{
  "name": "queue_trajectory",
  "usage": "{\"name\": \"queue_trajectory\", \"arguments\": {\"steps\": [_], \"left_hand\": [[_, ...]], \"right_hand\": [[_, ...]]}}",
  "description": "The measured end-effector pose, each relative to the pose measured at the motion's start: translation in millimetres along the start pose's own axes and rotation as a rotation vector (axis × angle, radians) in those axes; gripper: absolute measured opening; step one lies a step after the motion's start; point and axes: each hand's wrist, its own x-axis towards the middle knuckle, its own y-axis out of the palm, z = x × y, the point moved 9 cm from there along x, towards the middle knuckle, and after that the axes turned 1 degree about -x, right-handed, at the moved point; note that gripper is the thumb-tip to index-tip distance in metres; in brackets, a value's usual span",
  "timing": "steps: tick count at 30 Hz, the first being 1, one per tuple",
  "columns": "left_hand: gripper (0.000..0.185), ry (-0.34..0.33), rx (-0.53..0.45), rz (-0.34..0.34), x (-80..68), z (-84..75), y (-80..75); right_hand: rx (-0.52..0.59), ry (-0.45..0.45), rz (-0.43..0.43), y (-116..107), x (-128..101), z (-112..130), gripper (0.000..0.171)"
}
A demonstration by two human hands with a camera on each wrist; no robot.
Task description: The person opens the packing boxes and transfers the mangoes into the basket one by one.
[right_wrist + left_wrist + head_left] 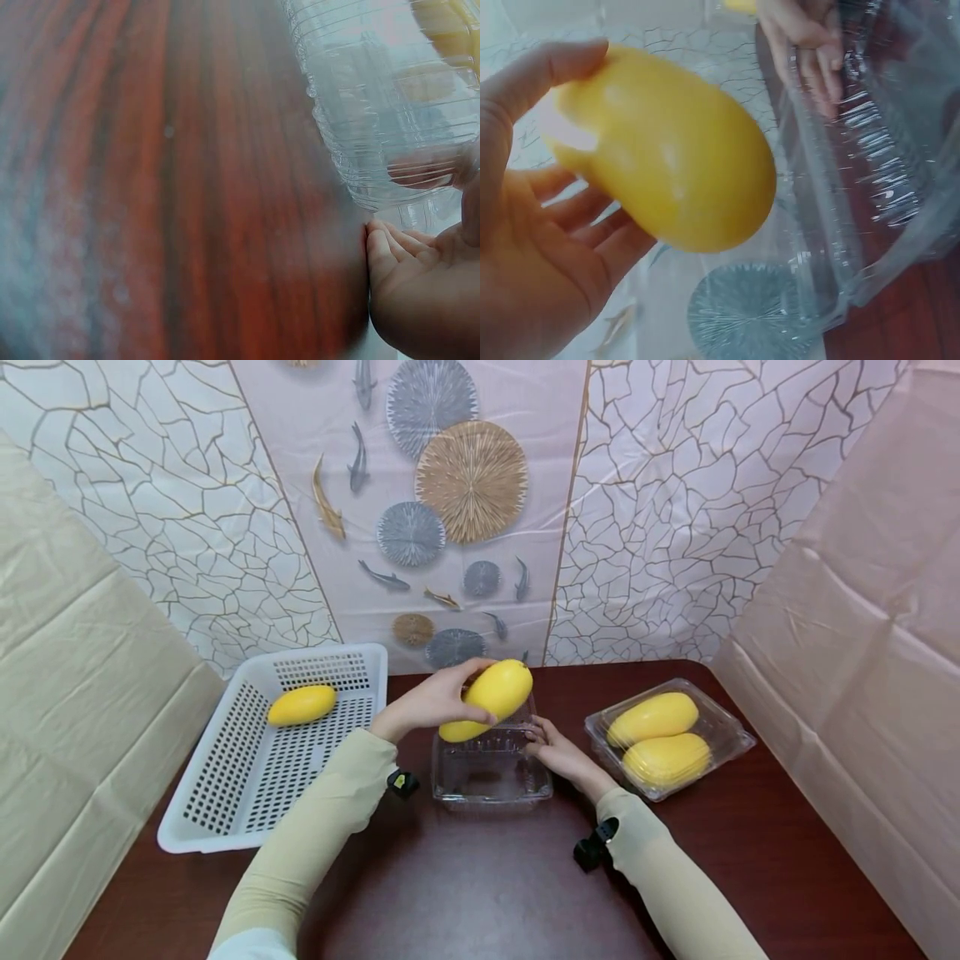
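Note:
My left hand (431,702) grips a smooth yellow oval fruit (491,697) and holds it tilted just above an open clear plastic clamshell box (489,772) in the middle of the dark red table (465,885). In the left wrist view the fruit (671,150) fills the palm, thumb on top and fingers (585,217) beneath. My right hand (551,747) holds the box's right rim; the right wrist view shows its fingers (394,244) against the ribbed clear wall (375,112).
A white perforated basket (225,777) at the left holds one more yellow fruit (302,705). A second clear clamshell (727,727) at the right holds two yellow fruits (654,718). Draped sheets stand on both sides and a patterned backdrop behind.

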Motion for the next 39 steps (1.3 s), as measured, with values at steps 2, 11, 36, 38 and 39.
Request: {"name": "queue_trajectory", "arguments": {"steps": [2, 11, 36, 38, 39], "left_hand": [[0.090, -0.016, -0.017, -0.046, -0.2, -0.2, -9.1], [0.094, -0.065, -0.012, -0.236, -9.0, -1.2, -53.7], [0.095, -0.360, 0.016, -0.370, -62.8, 72.9, -135.4], [0.094, -0.372, -0.007, -0.361, -66.1, 80.4, -136.4], [0.094, -0.380, -0.018, -0.358, -67.8, 84.3, -136.7]], "right_hand": [[-0.004, -0.002, -0.002, 0, 0, 0, 0.078], [0.002, -0.016, 0.009, -2, 0, -1, 0.075], [0.012, -0.037, 0.040, 1, 0, 2, 0.075], [0.009, -0.040, 0.040, 1, 0, 2, 0.075], [0.007, -0.039, 0.037, 1, 0, 2, 0.074]]}}
